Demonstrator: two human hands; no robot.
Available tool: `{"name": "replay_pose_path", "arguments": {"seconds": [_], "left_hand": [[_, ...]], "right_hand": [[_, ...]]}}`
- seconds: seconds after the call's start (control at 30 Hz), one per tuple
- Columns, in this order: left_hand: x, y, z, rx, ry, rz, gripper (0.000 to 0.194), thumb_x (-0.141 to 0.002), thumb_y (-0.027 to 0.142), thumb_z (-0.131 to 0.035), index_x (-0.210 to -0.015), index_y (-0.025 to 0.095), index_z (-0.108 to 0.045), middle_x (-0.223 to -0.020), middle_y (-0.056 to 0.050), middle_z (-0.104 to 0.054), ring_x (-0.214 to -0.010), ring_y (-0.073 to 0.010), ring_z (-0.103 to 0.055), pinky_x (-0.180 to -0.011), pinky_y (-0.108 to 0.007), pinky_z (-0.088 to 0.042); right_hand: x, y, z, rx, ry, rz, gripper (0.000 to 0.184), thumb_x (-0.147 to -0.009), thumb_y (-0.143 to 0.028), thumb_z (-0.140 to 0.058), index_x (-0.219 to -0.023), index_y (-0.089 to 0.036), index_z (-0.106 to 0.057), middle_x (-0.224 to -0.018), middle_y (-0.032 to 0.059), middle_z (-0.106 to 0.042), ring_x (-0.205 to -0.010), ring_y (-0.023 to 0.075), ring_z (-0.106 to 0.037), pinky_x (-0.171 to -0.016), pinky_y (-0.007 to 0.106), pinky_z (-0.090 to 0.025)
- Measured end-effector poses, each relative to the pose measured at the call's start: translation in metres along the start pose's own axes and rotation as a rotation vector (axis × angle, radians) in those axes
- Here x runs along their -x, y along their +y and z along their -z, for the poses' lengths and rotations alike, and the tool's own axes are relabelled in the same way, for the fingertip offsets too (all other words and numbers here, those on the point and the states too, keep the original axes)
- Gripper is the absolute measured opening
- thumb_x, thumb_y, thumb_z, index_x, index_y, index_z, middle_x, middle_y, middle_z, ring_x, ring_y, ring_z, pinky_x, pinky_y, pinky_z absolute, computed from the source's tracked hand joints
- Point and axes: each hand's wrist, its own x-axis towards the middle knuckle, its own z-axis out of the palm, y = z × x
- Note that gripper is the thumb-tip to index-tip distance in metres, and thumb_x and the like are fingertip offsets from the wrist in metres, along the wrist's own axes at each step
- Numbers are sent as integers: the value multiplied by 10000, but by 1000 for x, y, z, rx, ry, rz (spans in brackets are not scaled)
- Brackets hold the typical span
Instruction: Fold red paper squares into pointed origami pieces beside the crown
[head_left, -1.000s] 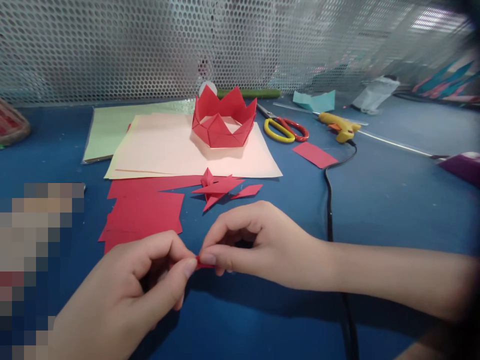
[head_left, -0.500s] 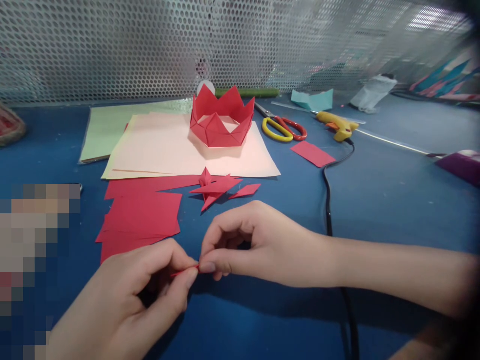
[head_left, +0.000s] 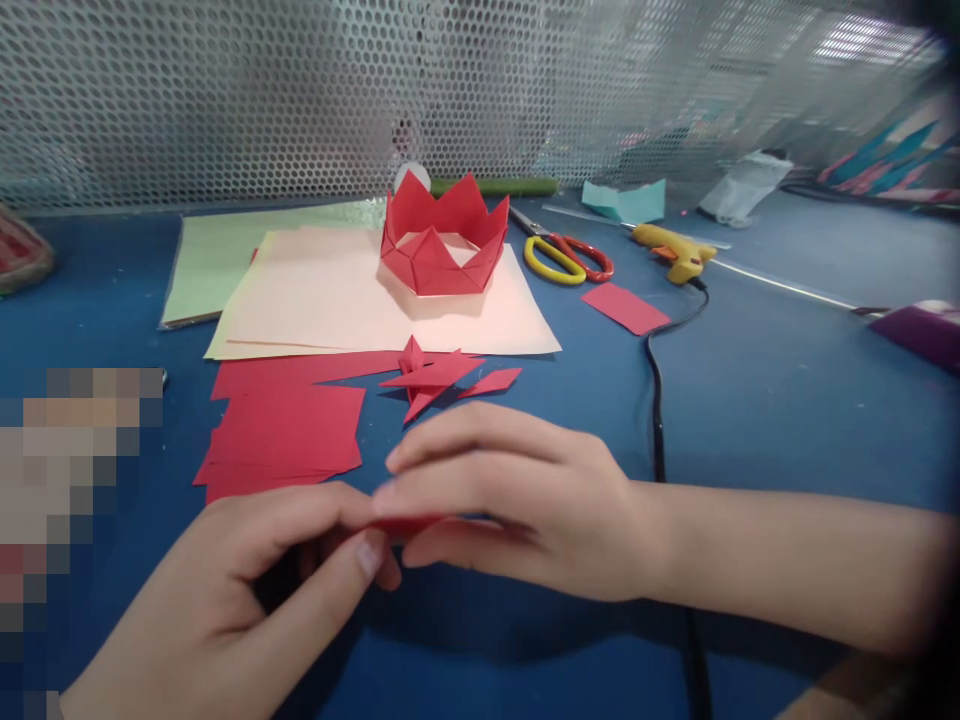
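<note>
Between my two hands is a small piece of red paper [head_left: 409, 526], mostly hidden by the fingers. My left hand [head_left: 274, 575] pinches its left end between thumb and index finger. The fingers of my right hand [head_left: 517, 505] lie over the paper with the thumb below, slightly blurred. Just beyond them, several folded red paper pieces [head_left: 435, 375] with pointed ends lie in a small heap. Flat red paper pieces [head_left: 292, 430] are stacked loosely beyond my left hand. Farther back, a red folded-paper ring [head_left: 442, 250] with upright points stands on pale paper sheets [head_left: 315, 290].
Scissors [head_left: 555, 260] with yellow and red handles lie right of the ring. Beside them are a yellow glue gun [head_left: 671, 250] and a red paper rectangle [head_left: 626, 308]. The gun's black cord [head_left: 658, 420] runs under my right forearm. A perforated metal panel [head_left: 300, 90] stands behind.
My right hand has shifted from a fingertip pinch to fingers stretched over the red paper, nearer my left hand. More of the paper shows between the hands.
</note>
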Motion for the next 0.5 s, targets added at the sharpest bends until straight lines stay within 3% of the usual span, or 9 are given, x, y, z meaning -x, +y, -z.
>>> {"name": "replay_pose_path", "arguments": {"seconds": [0.07,0.17,0.27,0.37,0.5], "left_hand": [[-1,-2,1,59,-41,24,253,-807,469,-560,-671,288,-672,-519,96,-618,-396,-35,-506,-416,-90,-397],[-1,2,1,118,-29,128,257,-790,461,-558,-646,275,-662,-538,91,-626,-395,-21,-483,-417,-73,-378],[0,8,0,148,-11,186,261,-744,490,-576,-629,273,-664,-536,88,-626,-377,-17,-455,-386,-77,-347],[0,11,-3,131,38,189,294,-739,502,-576,-581,265,-651,-501,84,-604,-370,-17,-436,-376,-78,-329],[2,7,-6,70,72,116,245,-757,474,-572,-615,298,-666,-514,111,-612,-374,-12,-426,-389,-67,-332]], "right_hand": [[-3,3,-2,-107,8,-113,269,-854,-220,-722,-1073,-74,-662,-998,84,-690,-915,121,-651,-862,180,-532],[-8,6,-1,-336,-100,-351,156,-839,-229,-733,-906,-90,-715,-798,33,-693,-702,100,-623,-660,176,-526],[-12,7,2,-549,-134,-525,103,-861,-196,-693,-830,-105,-728,-761,17,-705,-663,81,-621,-616,155,-503],[-13,6,3,-622,-126,-611,101,-837,-195,-711,-809,-102,-736,-731,14,-703,-631,77,-614,-584,152,-495],[-11,4,2,-589,-123,-609,76,-803,-174,-737,-785,-101,-744,-695,12,-688,-623,86,-594,-574,166,-483]]}}
